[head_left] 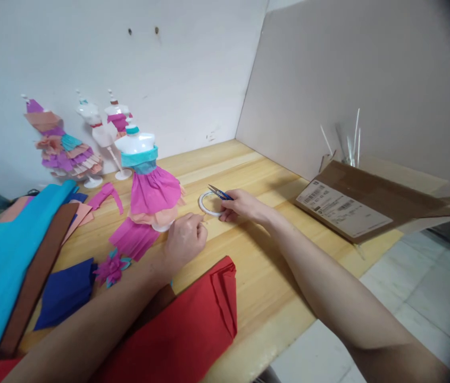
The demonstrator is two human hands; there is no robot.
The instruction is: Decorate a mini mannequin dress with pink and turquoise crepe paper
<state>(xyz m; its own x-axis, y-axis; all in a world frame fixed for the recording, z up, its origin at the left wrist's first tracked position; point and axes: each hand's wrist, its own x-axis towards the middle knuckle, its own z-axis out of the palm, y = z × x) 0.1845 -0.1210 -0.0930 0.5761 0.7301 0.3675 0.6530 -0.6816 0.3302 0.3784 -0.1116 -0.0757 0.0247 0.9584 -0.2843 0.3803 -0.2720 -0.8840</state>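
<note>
My right hand (243,206) rests on the wooden table (257,298), closed around small blue-handled scissors (219,192) whose blades point left over a white tape ring (208,205). My left hand (185,239) is curled into a loose fist just left of the ring, beside a pleated magenta paper piece (133,238); whether it holds anything I cannot make out. A small white mannequin (149,175) in a teal, magenta and peach paper dress stands just behind my left hand.
More paper-dressed mannequins (63,146) stand by the back wall. Teal, brown, blue and red paper sheets (193,324) cover the table's left and front. A paper flower (111,267) lies near my left arm. A flattened cardboard box (352,205) lies at right.
</note>
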